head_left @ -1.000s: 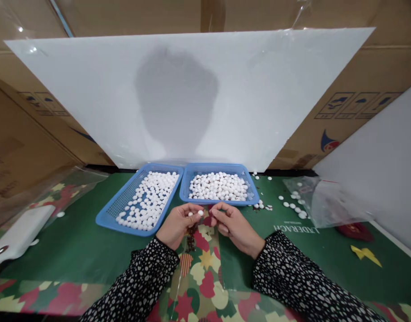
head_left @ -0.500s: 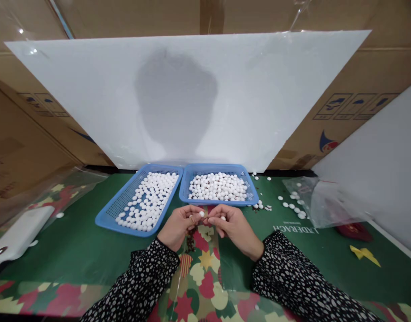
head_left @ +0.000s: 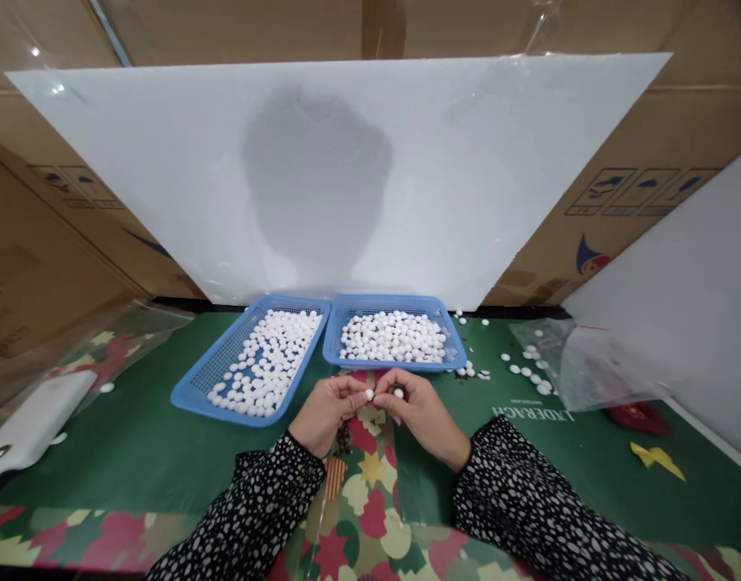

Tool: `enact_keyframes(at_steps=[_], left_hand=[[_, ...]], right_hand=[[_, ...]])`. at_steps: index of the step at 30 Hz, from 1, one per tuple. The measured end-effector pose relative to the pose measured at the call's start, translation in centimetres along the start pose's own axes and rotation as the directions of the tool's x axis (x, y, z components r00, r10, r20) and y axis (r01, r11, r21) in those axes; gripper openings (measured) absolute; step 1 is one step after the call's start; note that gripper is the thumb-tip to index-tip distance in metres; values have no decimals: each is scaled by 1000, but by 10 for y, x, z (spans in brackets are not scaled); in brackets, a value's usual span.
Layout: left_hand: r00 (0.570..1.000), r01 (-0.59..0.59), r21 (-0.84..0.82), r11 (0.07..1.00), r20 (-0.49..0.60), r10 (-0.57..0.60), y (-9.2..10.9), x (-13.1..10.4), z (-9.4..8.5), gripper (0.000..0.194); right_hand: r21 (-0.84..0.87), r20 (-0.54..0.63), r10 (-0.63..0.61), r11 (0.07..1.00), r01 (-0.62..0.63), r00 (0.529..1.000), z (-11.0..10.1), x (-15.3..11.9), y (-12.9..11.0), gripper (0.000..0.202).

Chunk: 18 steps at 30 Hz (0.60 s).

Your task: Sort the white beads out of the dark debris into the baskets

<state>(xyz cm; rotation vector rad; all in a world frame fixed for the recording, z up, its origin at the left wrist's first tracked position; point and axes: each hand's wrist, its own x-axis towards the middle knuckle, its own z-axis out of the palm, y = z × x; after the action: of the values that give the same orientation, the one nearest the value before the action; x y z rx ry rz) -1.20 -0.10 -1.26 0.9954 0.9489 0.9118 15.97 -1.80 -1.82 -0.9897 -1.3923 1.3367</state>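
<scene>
Between the fingertips of my left hand (head_left: 329, 410) is a small white round piece (head_left: 369, 394). The thumb and forefinger of my right hand (head_left: 420, 413) touch the same piece from the other side. A second white piece (head_left: 398, 393) sits within the curled fingers of my right hand. Behind my hands stands a blue basket (head_left: 395, 367) full of white pieces, some with brown between them. To its left, a slanted blue basket (head_left: 189, 391) holds more white pieces. Small brown bits (head_left: 343, 440) lie on the table beside my left hand.
Loose white pieces (head_left: 526, 371) lie at the right near a clear plastic bag (head_left: 594, 367). Further right are a red item (head_left: 640, 418) and a yellow scrap (head_left: 658, 461). At the far left lies a white handled object (head_left: 40, 424). A white board (head_left: 443, 177) leans behind the baskets.
My hands have come closer together. The white piece in my left fingertips has shifted slightly right and down, and my right fingertips now touch it.
</scene>
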Motion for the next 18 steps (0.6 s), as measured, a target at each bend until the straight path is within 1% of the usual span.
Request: enact_keyframes(at_steps=[5, 8, 10, 14, 15, 16, 18], left_hand=[[1000, -21, 14, 1000, -10, 21, -4, 0, 0, 23], [999, -37, 43, 998, -16, 38, -2, -1, 2, 23], [999, -49, 61, 997, -12, 50, 0, -2, 3, 24], [999, -36, 62, 997, 29, 34, 4, -2, 5, 30], [999, -27, 51, 998, 27, 26, 5, -2, 6, 32], [1000, -19, 41, 999, 13, 18, 6, -2, 6, 35], [999, 2, 27, 1000, -37, -1, 9, -3, 7, 37]], right_hand=[[-41, -22, -28, 999, 27, 999, 0, 0, 5, 15], [-55, -47, -35, 998, 33, 998, 1, 0, 4, 16], [-62, -50, -55, 997, 51, 997, 2, -1, 1, 12], [-101, 52, -125, 986, 130, 991, 5, -2, -4, 19], [-60, 63, -116, 991, 120, 991, 5, -2, -4, 19], [16, 55, -91, 996, 90, 994, 5, -1, -4, 19], [208, 41, 7, 978, -15, 999, 2, 0, -2, 17]])
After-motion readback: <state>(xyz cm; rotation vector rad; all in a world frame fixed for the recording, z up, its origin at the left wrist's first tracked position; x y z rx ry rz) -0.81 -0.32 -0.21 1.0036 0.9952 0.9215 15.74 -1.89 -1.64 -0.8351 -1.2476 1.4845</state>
